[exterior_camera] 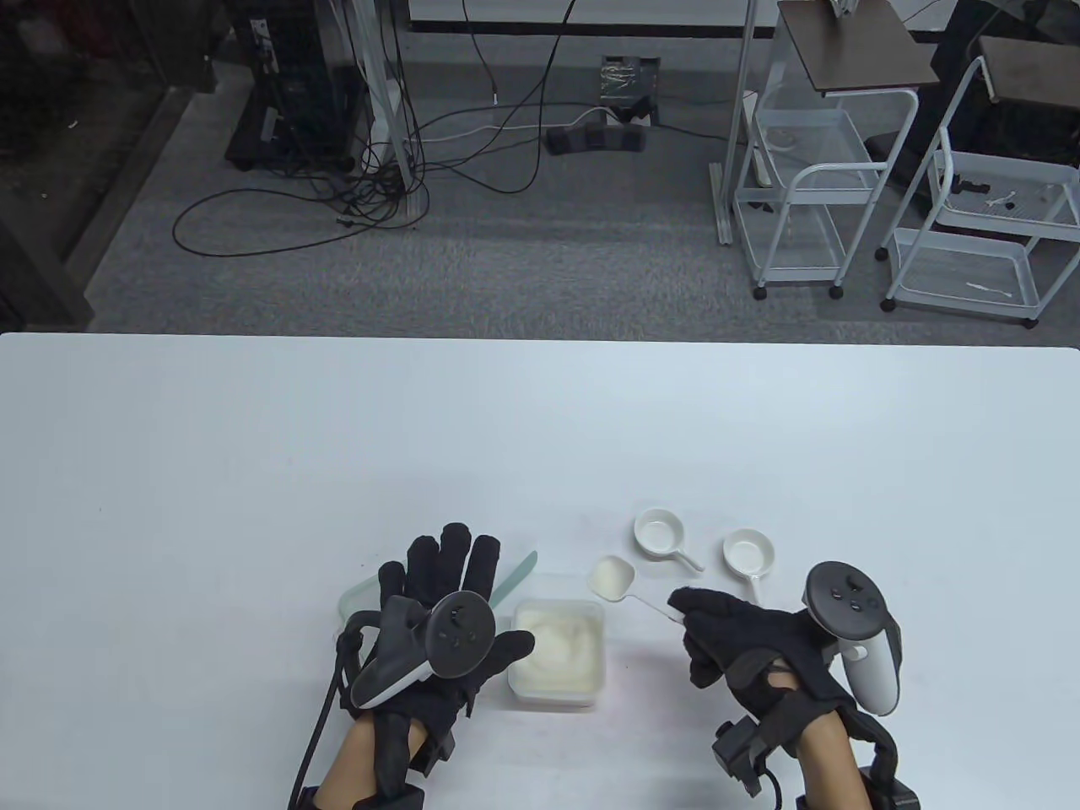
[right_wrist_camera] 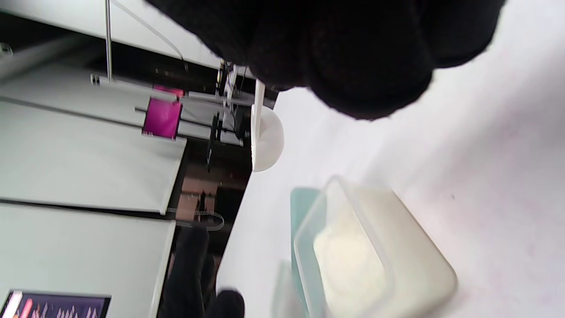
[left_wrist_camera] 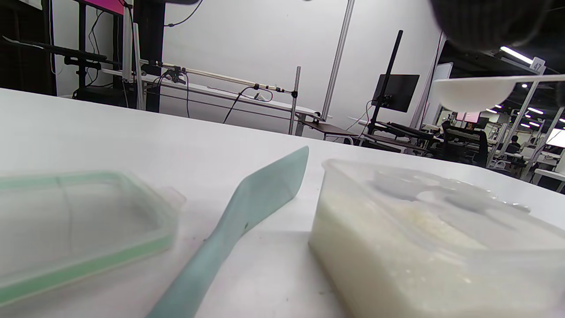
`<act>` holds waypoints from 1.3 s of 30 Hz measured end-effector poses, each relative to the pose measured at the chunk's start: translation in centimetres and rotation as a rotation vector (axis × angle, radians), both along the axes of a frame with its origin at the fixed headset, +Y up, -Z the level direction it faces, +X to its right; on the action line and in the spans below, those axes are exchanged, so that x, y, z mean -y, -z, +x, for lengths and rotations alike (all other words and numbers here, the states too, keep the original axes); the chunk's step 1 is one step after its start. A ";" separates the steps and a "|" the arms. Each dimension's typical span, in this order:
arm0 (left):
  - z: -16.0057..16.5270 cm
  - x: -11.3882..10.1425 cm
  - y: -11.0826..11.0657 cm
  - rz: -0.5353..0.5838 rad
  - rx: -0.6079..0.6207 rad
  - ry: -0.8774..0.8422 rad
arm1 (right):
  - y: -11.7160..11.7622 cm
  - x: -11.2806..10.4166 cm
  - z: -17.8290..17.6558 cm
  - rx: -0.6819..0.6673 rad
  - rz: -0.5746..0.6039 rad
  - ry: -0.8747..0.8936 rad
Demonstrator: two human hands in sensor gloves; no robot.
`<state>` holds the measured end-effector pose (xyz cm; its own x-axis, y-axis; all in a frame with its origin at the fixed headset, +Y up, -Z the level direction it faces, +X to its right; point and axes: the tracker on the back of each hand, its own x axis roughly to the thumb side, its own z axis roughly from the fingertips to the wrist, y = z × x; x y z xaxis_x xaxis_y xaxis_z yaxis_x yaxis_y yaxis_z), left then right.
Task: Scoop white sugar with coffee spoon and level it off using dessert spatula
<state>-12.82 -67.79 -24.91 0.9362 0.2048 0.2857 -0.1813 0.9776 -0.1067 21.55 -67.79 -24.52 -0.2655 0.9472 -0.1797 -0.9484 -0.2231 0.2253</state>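
Coffee spoon (exterior_camera: 613,579): white, held above the counter (exterior_camera: 253,456) just beyond the far right corner of the sugar tub; its bowl carries a small heap of white sugar, and its thin handle runs back into the right hand.
Right hand (exterior_camera: 742,645): near the front edge on the right; fingers (exterior_camera: 693,609) curled in tight, pinching the end of the spoon handle. In the right wrist view the glove fills the top and the handle (right_wrist_camera: 258,99) comes out from under it.
Left hand (exterior_camera: 443,607): near the front edge on the left, fingers (exterior_camera: 456,548) straight and spread, palm down over the spatula and lid; whether they touch anything beneath cannot be told from above.
Sugar tub (exterior_camera: 558,651): clear, square, open, between the two hands, mounded with white sugar (exterior_camera: 564,639); the left thumb lies at its left rim.
Dessert spatula (left_wrist_camera: 247,216): pale green, flat on the counter just left of the tub; from above only its tip (exterior_camera: 525,564) shows past the left fingers.
Lid (left_wrist_camera: 84,225): clear with a green rim, left of the spatula; mostly covered by the left hand in the table view.
Two more spoons (exterior_camera: 660,533) (exterior_camera: 747,553): white, empty, lying farther back, beyond the right hand.
Hard to make out: the left palm and the contact under it; the right fingertips hidden by the glove's own bulk.
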 end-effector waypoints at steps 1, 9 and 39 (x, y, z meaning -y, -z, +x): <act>0.0 0.0 0.0 0.000 0.000 0.002 | -0.1 0.0 0.6 0.038 0.002 0.015; -0.2 0.1 0.1 -0.012 -0.014 0.009 | -0.8 0.3 6.7 0.301 -0.008 0.066; 0.0 0.4 0.2 -0.045 -0.024 0.053 | -0.2 2.2 7.3 0.435 -0.067 -0.317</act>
